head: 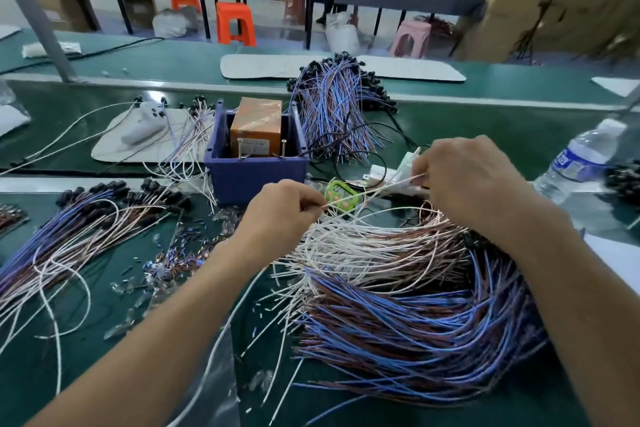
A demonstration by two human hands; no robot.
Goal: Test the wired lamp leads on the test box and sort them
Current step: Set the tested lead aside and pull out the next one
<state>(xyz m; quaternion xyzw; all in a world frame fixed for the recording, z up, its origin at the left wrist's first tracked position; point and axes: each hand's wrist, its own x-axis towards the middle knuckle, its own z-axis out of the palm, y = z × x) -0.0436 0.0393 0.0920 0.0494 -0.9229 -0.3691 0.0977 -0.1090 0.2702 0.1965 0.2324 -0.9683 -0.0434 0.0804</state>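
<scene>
I am looking down at a green workbench (pixel 485 135) covered in bundles of thin lamp wires. My left hand (pixel 280 215) pinches one end of a white lead (pixel 374 191) between thumb and forefinger, fingers closed tight on it. My right hand (pixel 464 177) is closed on wire too, up and to the right, and it seems to grip the other end of the same lead, though where the wire enters my fingers is partly hidden. The lead runs as a slightly rising line from my left fingers to my right, its long axis crossing in front of me from left to right. The blue test box (pixel 256 177) sits just beyond my left hand, a little left of the lead's midpoint, with two metal contact pins (pixel 239 148) standing at its near edge. My left hand is plainly the nearer one to those pins. I judge the lead ends must travel away from me and leftward to reach them. The large heap of untested leads (pixel 415 305) lies below and between my forearms. A sorted bundle (pixel 79 229) lies far left.
</scene>
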